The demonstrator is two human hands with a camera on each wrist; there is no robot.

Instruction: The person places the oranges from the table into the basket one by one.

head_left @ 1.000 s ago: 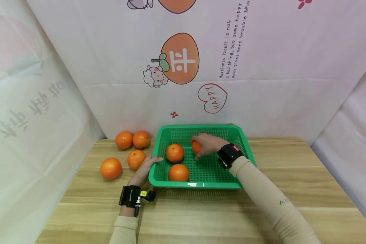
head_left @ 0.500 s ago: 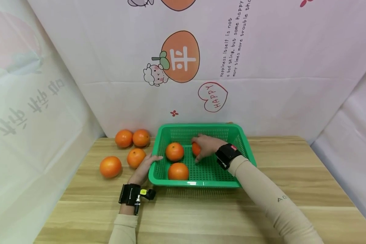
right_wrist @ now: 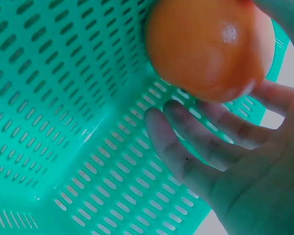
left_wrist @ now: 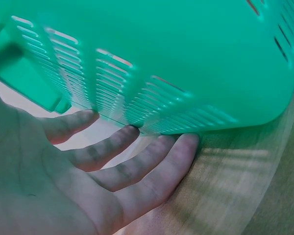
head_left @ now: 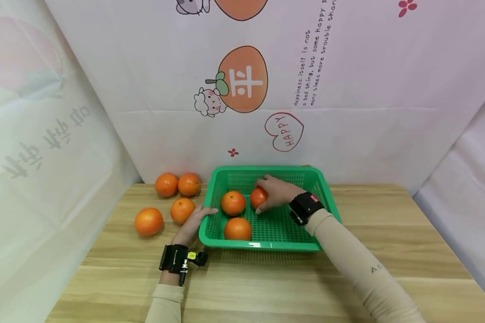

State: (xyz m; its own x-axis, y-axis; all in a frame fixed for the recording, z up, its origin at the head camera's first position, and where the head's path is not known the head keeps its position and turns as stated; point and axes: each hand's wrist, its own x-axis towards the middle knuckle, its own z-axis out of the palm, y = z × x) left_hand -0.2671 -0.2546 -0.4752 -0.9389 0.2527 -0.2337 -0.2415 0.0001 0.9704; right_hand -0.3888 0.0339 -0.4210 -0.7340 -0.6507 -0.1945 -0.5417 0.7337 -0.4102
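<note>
My left hand grips the left side of a green plastic basket, its thumb over the rim. In the left wrist view the fingers touch the slotted outer wall. Inside the basket, my right hand holds an orange between thumb and fingers near the back. The right wrist view shows this orange close up, with some fingers spread below it beside the slotted wall. Two more oranges, a rear one and a front one, lie at the basket's left end.
Several oranges lie on the wooden table left of the basket: two at the back, one beside my left hand, one farther left. A printed white cloth hangs right behind the basket.
My right hand has shifted slightly left with its orange, and more of that orange shows. My left hand, the basket and the other oranges keep their places; the head view has tilted a little.
</note>
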